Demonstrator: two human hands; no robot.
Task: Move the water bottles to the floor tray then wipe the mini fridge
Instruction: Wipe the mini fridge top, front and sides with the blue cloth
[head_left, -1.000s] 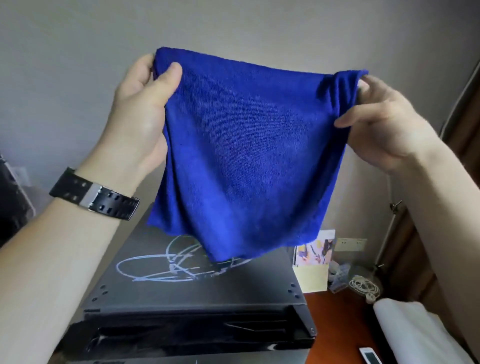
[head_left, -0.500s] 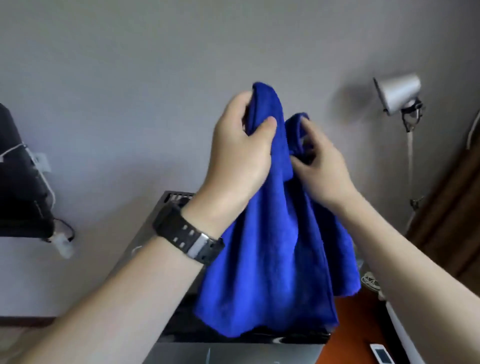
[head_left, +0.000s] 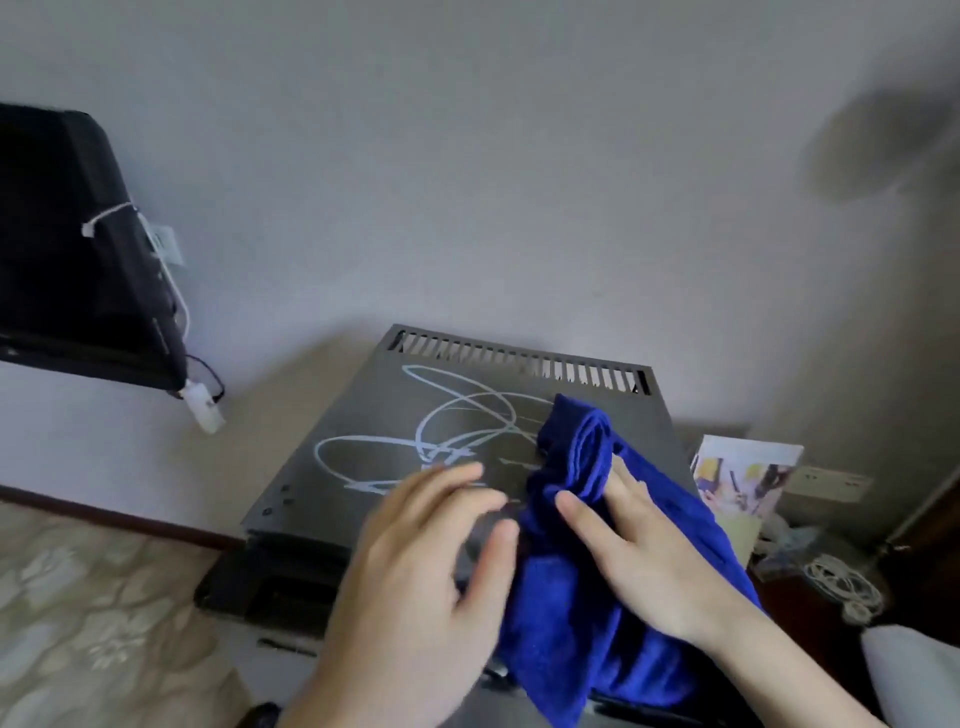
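Observation:
The mini fridge (head_left: 363, 415) is a dark grey box with white scribbled lines on its top and a vent slot row at the back. A blue cloth (head_left: 587, 613) lies bunched on the right half of its top and hangs over the front edge. My right hand (head_left: 639, 551) rests on the cloth, thumb and fingers pinching its folds. My left hand (head_left: 431, 571) hovers just left of the cloth, blurred, fingers apart and holding nothing. No water bottles or floor tray are in view.
A black TV (head_left: 67, 249) with a white cable hangs on the wall at the left. Patterned floor (head_left: 78, 623) lies left of the fridge. To the right stand a card holder (head_left: 737, 478), a wall socket (head_left: 831, 483) and a coiled white cable (head_left: 841, 582).
The cloth was held spread in the air, then gathered between both hands, and now lies on the fridge top. My left hand has let go. The view tilted down.

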